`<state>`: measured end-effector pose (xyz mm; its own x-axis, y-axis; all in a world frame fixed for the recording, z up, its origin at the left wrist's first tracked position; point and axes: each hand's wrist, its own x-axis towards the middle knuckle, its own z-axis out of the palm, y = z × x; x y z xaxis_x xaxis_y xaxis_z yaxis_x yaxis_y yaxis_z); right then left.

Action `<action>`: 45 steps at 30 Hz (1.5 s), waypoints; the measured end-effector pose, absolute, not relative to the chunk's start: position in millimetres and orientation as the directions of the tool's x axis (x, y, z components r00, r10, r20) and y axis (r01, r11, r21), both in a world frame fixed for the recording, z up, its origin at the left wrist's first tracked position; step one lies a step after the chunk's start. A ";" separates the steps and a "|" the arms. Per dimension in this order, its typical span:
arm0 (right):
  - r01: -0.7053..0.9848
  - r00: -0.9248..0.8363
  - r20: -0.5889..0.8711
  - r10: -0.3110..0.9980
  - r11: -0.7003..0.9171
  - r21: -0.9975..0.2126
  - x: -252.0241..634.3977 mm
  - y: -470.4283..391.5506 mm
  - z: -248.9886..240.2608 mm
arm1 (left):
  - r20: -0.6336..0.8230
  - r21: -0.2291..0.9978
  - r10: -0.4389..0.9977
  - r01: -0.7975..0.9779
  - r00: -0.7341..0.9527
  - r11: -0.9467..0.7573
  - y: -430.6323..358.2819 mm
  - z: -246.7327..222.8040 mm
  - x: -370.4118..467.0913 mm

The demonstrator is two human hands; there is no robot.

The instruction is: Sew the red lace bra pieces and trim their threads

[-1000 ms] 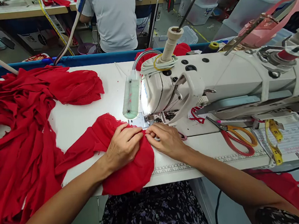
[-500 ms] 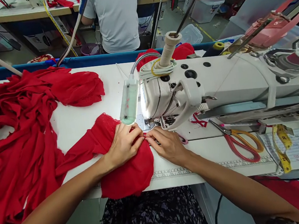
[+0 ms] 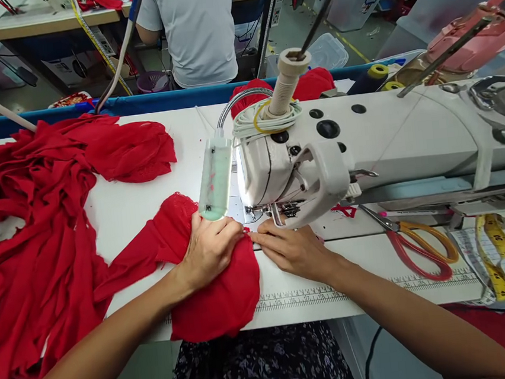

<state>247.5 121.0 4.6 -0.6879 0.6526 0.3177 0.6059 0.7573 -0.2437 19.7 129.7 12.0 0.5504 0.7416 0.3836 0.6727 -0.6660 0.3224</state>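
Red fabric (image 3: 227, 299) with a lacy edge lies in front of the sewing machine (image 3: 295, 167) and hangs slightly over the table's front edge. My left hand (image 3: 211, 244) is closed on its upper part, thumb and fingers pinched near the fabric's right edge. Just right of it, my right hand (image 3: 291, 248) is closed, its fingertips at the fabric's edge beside the presser foot (image 3: 277, 214). Whatever lies between the right fingertips is too small to make out. A lamp (image 3: 216, 178) hangs over my left hand.
A large red fabric pile (image 3: 39, 246) covers the left side. Scissors (image 3: 423, 244) and a yellow tape measure (image 3: 495, 255) lie at the right. A thread cone (image 3: 287, 85) stands on the machine. Beyond the table sits a person (image 3: 197, 34) in a grey shirt.
My right hand has moved slightly right and down, its fingers drawn a little away from my left hand. My left hand still grips the fabric. The view has shifted slightly.
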 end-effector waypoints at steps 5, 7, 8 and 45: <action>0.636 -0.693 0.311 0.651 0.755 -0.162 247.9 119.1 11.1 | 0.262 0.431 0.809 0.686 0.527 -0.587 137.0 18.6 23.0; 0.637 -0.695 0.308 0.650 0.755 -0.154 248.0 118.8 11.4 | 0.238 0.438 0.827 0.704 0.510 -0.560 139.1 19.4 24.0; 0.636 -0.696 0.307 0.649 0.756 -0.154 248.0 118.9 11.2 | 0.223 0.440 0.838 0.715 0.498 -0.543 139.9 19.7 24.4; 0.679 -0.671 0.418 0.612 0.734 0.014 239.1 117.6 5.3 | 0.200 0.394 0.861 0.766 0.468 -0.508 134.1 40.0 26.5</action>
